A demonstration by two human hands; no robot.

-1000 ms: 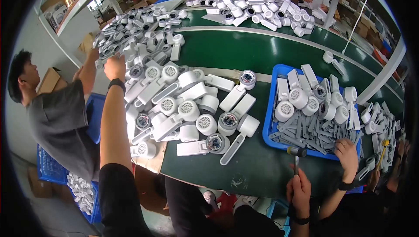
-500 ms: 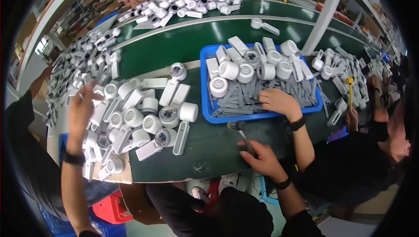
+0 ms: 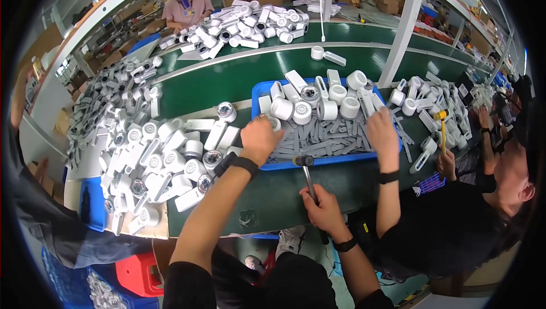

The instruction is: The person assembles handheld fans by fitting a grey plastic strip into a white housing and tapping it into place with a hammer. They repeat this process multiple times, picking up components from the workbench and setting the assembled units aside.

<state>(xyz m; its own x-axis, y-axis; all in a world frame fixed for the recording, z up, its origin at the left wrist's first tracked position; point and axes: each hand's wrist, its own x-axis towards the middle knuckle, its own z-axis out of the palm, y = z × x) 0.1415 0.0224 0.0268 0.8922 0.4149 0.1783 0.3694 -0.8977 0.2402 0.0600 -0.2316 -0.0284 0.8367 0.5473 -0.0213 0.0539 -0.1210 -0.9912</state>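
Observation:
My left hand (image 3: 260, 139) is at the left rim of a blue tray (image 3: 341, 160), its fingers and thumb closed around a white handheld fan (image 3: 274, 124), which they partly hide. In my right hand (image 3: 325, 212), low over the table's front, is a hammer (image 3: 309, 177) with a dark head and metal shaft. Its head points up, just in front of the tray. Flat grey strips (image 3: 318, 138) fill the tray's front, and several white fans (image 3: 302, 113) lie behind them. A co-worker's hand (image 3: 383, 135) reaches over the tray's right part, blurred.
Left of the tray spreads a pile of white fans (image 3: 172, 162), with grey fan parts (image 3: 102, 110) beyond it. One fan (image 3: 325, 55) lies on the green belt (image 3: 205, 84). At right, another person holds a yellow-headed hammer (image 3: 442, 130). A white post (image 3: 401, 30) rises behind the tray.
My left hand has moved right, from above the fan pile to the fan at the tray's left. The hammer now stands more upright. The co-worker's hand has shifted within the tray area; the view has tilted slightly.

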